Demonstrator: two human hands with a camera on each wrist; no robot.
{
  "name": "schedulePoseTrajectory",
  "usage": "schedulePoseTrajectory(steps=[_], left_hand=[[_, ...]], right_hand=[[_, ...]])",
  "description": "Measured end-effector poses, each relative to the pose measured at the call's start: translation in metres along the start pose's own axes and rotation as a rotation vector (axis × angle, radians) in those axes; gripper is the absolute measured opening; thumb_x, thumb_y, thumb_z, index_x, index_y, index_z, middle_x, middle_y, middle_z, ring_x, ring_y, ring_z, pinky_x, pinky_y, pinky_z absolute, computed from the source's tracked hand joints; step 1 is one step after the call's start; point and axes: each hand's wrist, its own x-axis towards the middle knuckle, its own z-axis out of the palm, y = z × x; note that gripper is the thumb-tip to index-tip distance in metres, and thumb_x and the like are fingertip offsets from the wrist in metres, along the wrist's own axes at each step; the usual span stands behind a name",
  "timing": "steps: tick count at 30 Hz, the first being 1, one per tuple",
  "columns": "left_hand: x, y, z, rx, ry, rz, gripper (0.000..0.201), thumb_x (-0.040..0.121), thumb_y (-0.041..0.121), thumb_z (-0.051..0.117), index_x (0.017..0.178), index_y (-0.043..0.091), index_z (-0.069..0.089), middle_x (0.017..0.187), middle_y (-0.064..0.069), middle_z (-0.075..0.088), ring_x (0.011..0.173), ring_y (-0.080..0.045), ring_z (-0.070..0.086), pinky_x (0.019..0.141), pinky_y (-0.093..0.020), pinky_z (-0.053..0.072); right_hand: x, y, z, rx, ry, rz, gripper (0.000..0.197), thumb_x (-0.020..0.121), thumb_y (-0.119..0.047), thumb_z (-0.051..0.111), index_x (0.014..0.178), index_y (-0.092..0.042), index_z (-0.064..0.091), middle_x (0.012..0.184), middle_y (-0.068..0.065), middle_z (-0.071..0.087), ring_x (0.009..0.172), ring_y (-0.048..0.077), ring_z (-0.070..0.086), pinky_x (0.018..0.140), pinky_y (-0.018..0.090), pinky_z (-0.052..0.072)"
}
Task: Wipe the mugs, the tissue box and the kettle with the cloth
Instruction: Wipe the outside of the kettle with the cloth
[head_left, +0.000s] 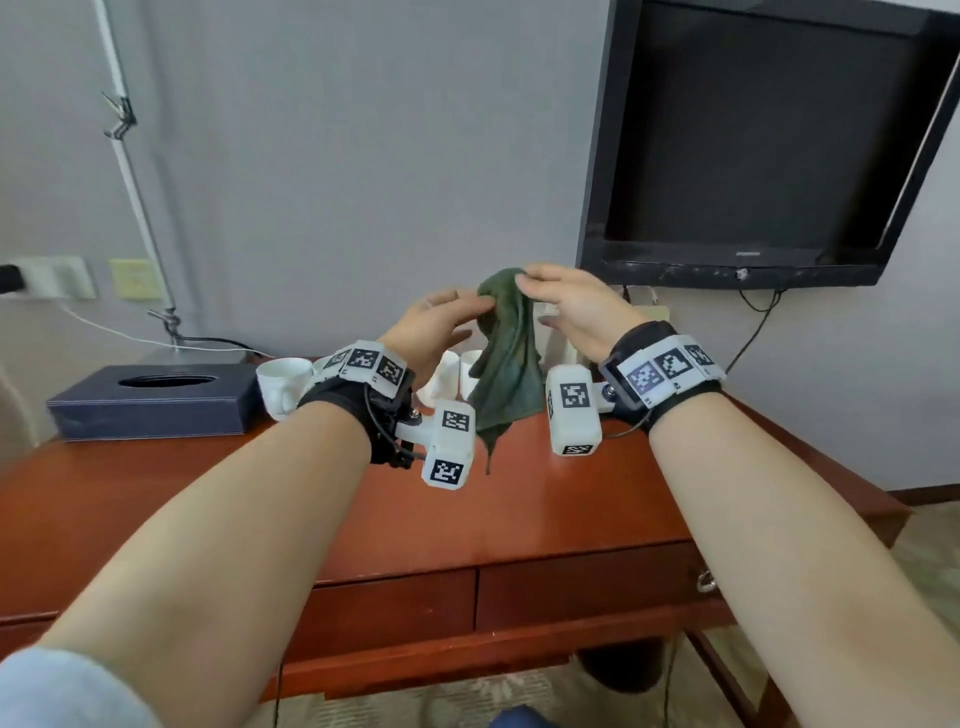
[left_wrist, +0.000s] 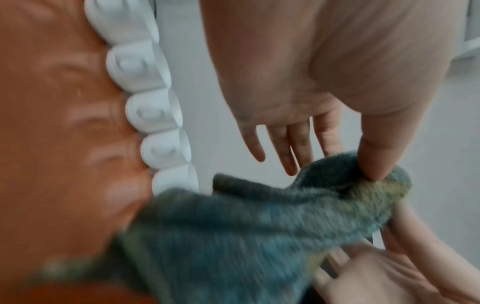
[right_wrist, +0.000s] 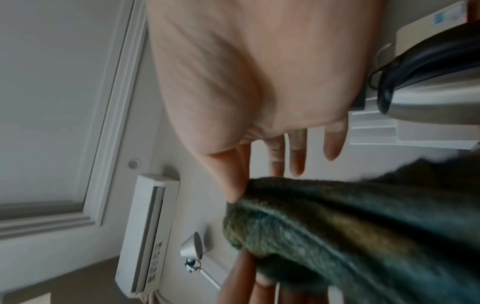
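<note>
A dark green terry cloth (head_left: 506, 358) is held up above the reddish-brown wooden desk (head_left: 571, 499) by both hands, and its lower corner hangs down between the two wrists. The top of the cloth is pinched by the left hand (head_left: 434, 325) between thumb and fingertips; in the left wrist view the thumb (left_wrist: 376, 160) is seen pressed onto the fabric while the other fingers are extended. The same top fold is pinched from the opposite side by the right hand (head_left: 569, 306), whose thumb (right_wrist: 233, 185) is seen against the cloth edge in the right wrist view, the remaining fingers being held nearly straight. A row of white ceramic mugs (head_left: 283, 384) is seen on the desk just behind and below the left hand, partly hidden by the wrist. A dark blue rectangular tissue box (head_left: 150, 402) lies well to the left of the left hand. A stainless-steel kettle with a black handle (right_wrist: 428, 90) is visible only in the right wrist view, beyond the right palm. A black flat-screen television (head_left: 763, 140) is mounted on the wall above the right hand.
</note>
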Motion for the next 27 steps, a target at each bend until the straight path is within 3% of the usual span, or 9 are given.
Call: schedulePoseTrajectory(steps=[2, 4, 7, 12, 17, 19, 22, 24, 27], left_hand=[[-0.016, 0.012, -0.016, 0.048, 0.1, 0.006, 0.019, 0.093, 0.011, 0.059, 0.074, 0.015, 0.057, 0.072, 0.004, 0.065, 0.077, -0.01, 0.062, 0.081, -0.023, 0.048], [-0.029, 0.026, -0.027, 0.11, 0.183, -0.019, 0.019, 0.093, 0.016, 0.06, 0.074, 0.015, 0.056, 0.069, 0.0, 0.063, 0.068, -0.015, 0.06, 0.067, -0.025, 0.049], [-0.044, 0.037, -0.043, 0.354, 0.296, -0.031, 0.019, 0.092, 0.028, 0.063, 0.08, 0.018, 0.052, 0.082, -0.005, 0.059, 0.074, -0.02, 0.057, 0.072, -0.033, 0.048], [-0.071, 0.047, -0.07, 0.452, 0.378, 0.035, 0.02, 0.092, 0.021, 0.067, 0.081, 0.018, 0.051, 0.079, 0.0, 0.063, 0.067, -0.015, 0.06, 0.069, -0.031, 0.052], [-0.085, 0.042, -0.098, 0.831, 0.415, 0.019, 0.02, 0.095, 0.026, 0.062, 0.104, 0.008, 0.061, 0.096, -0.007, 0.064, 0.089, -0.024, 0.059, 0.075, -0.028, 0.045], [-0.087, 0.038, -0.101, 1.076, 0.385, -0.042, 0.028, 0.097, 0.03, 0.058, 0.107, 0.005, 0.067, 0.105, -0.013, 0.064, 0.103, -0.03, 0.059, 0.082, -0.029, 0.043], [-0.088, 0.037, -0.094, 1.343, 0.343, -0.195, 0.031, 0.097, 0.034, 0.056, 0.098, 0.006, 0.069, 0.098, -0.014, 0.064, 0.099, -0.033, 0.061, 0.076, -0.033, 0.045], [-0.082, 0.035, -0.084, 1.273, 0.368, -0.237, 0.025, 0.094, 0.024, 0.057, 0.091, 0.002, 0.068, 0.09, -0.016, 0.066, 0.092, -0.033, 0.065, 0.073, -0.034, 0.051], [-0.072, 0.035, -0.063, 0.862, 0.298, -0.222, 0.024, 0.092, 0.017, 0.058, 0.072, 0.004, 0.06, 0.065, -0.011, 0.062, 0.059, -0.024, 0.065, 0.061, -0.029, 0.057]], right_hand=[[0.001, -0.009, 0.013, -0.057, 0.038, -0.04, 0.02, 0.093, -0.015, 0.06, 0.112, -0.008, 0.063, 0.101, -0.004, 0.062, 0.105, 0.011, 0.052, 0.089, 0.026, 0.038], [-0.001, -0.015, 0.028, -0.158, 0.035, -0.067, 0.005, 0.092, -0.013, 0.062, 0.089, -0.009, 0.065, 0.084, -0.002, 0.06, 0.087, 0.012, 0.054, 0.076, 0.019, 0.04], [-0.008, -0.014, 0.049, -0.28, -0.058, -0.026, 0.024, 0.093, -0.02, 0.062, 0.072, -0.012, 0.055, 0.073, 0.004, 0.056, 0.066, 0.015, 0.052, 0.06, 0.022, 0.042], [-0.022, 0.01, 0.059, -0.253, -0.285, 0.146, 0.04, 0.085, -0.036, 0.07, 0.101, 0.001, 0.065, 0.104, 0.021, 0.069, 0.089, 0.028, 0.063, 0.093, 0.048, 0.049], [-0.026, 0.018, 0.062, -0.33, -0.47, 0.281, 0.035, 0.077, -0.036, 0.071, 0.094, -0.005, 0.067, 0.094, 0.016, 0.069, 0.085, 0.029, 0.064, 0.091, 0.048, 0.049], [-0.024, 0.018, 0.068, -0.357, -0.382, 0.256, 0.03, 0.087, -0.034, 0.067, 0.09, -0.004, 0.063, 0.088, 0.016, 0.066, 0.075, 0.028, 0.063, 0.082, 0.043, 0.053], [-0.018, 0.014, 0.079, -0.472, -0.212, 0.202, 0.028, 0.094, -0.028, 0.06, 0.076, -0.007, 0.059, 0.074, 0.009, 0.063, 0.063, 0.022, 0.059, 0.061, 0.028, 0.048], [-0.01, 0.017, 0.087, -0.438, -0.131, 0.18, 0.026, 0.094, -0.024, 0.06, 0.075, -0.006, 0.057, 0.082, 0.014, 0.063, 0.076, 0.028, 0.062, 0.07, 0.033, 0.049], [-0.005, 0.014, 0.102, -0.173, -0.111, 0.212, 0.03, 0.096, -0.031, 0.056, 0.09, -0.001, 0.06, 0.092, 0.017, 0.067, 0.089, 0.032, 0.065, 0.089, 0.046, 0.052]])
